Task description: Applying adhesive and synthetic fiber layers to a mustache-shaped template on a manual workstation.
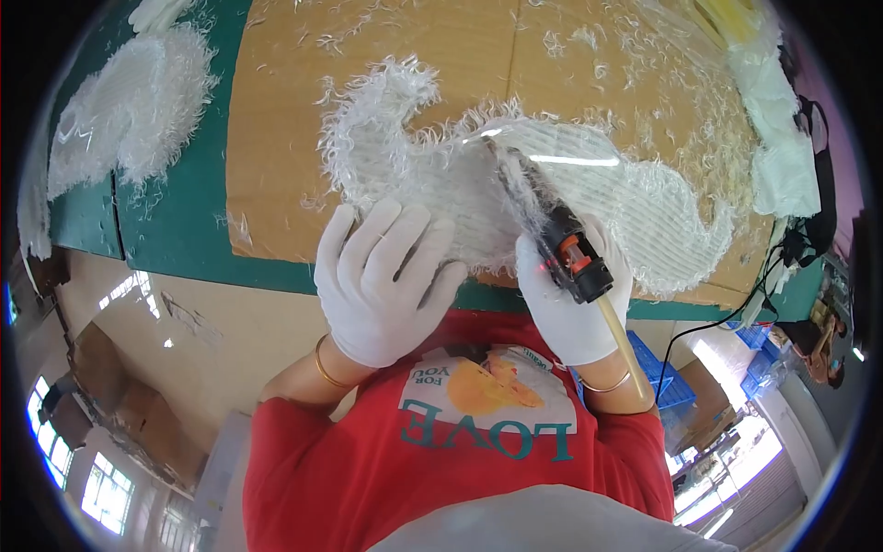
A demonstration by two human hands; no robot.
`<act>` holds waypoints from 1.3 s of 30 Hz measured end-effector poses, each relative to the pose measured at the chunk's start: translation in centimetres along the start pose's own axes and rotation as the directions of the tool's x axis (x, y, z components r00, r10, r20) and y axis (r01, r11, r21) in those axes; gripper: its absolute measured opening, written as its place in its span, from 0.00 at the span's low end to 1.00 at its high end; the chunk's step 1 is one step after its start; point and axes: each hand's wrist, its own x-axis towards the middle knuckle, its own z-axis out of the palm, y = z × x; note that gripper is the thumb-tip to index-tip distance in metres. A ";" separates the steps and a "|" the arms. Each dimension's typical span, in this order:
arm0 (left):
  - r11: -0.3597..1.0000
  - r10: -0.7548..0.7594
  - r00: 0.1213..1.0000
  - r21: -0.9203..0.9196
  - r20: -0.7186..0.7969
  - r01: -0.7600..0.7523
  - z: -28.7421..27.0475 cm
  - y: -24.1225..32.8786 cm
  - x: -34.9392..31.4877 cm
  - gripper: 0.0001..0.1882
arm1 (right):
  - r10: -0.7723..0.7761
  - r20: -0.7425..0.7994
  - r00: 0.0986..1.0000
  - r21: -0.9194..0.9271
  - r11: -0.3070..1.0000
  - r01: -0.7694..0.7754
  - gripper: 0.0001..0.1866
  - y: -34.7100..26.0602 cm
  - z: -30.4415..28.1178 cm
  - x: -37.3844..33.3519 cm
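A white piece of shaggy faux fur [441, 179] lies on the cardboard, ribbed backing up, with curling ends like a moustache and a fringe of loose fibres. My left hand [382, 281], in a white glove, lies open with fingers apart, fingertips at the fur piece's near left edge. In my gloved right hand [575, 304] is a black and orange glue gun [561, 235]. White fibres cling to its barrel, and its nozzle end is over the middle of the piece. A yellowish glue stick [625, 345] sticks out of its back. The right fingers are partly hidden behind the gun.
Beneath the work is a brown cardboard sheet [276, 156] strewn with loose fibres, on a green table [175, 216]. Another white fur piece [138, 106] lies at left. White material [782, 175] and a black cord [704, 327] are at right. Blue crates [667, 373] stand below.
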 end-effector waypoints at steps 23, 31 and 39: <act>0.947 0.265 0.821 0.022 0.506 -0.319 -1.6 -3.1 10.3 0.46 | 0.383 -0.019 0.923 0.652 0.705 -0.279 0.17 4.1 -1.0 -2.3; 0.854 0.506 0.765 -0.111 0.399 -0.508 -1.6 -2.9 8.1 0.23 | 0.385 0.036 0.922 0.724 0.626 -0.290 0.13 5.3 -1.1 -2.9; 0.923 0.385 0.878 -0.100 0.283 -0.372 -1.7 -0.1 11.0 0.15 | 0.471 -0.029 0.882 0.742 0.601 -0.297 0.17 5.8 -1.6 -4.4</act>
